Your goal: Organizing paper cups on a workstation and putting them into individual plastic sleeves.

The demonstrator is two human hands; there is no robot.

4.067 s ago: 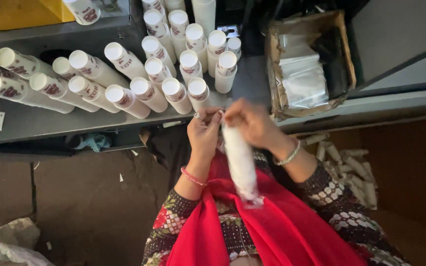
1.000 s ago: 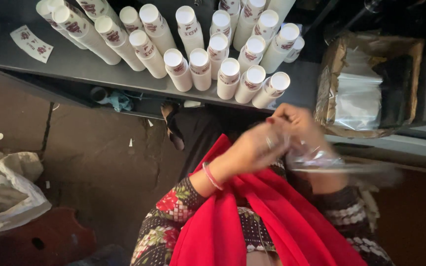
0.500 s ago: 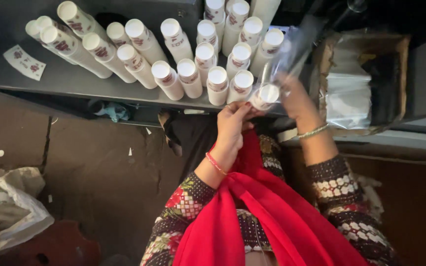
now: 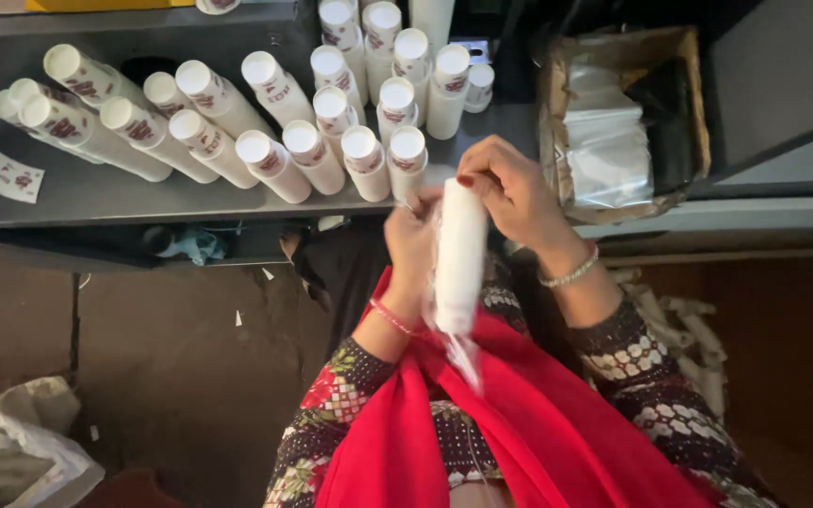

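A white tube [image 4: 459, 256] in a clear plastic sleeve hangs upright in front of my chest, over my red scarf. My right hand [image 4: 512, 192] grips its top end, fingers curled around the cap. My left hand [image 4: 411, 243] pinches the sleeve along the tube's left side, and the sleeve's loose tail trails below the tube. On the grey shelf [image 4: 105, 193] above my hands lie several white tubes [image 4: 275, 150] with red print, in rows with their caps towards me.
A brown cardboard box [image 4: 625, 122] with a stack of clear plastic sleeves sits on the shelf's right end. A small printed label [image 4: 2, 172] lies at the shelf's left. Crumpled white bags [image 4: 11, 442] lie on the dark floor at lower left.
My hands came back from the shelf towards my chest with a tube. It now hangs upright between both hands inside a plastic sleeve.
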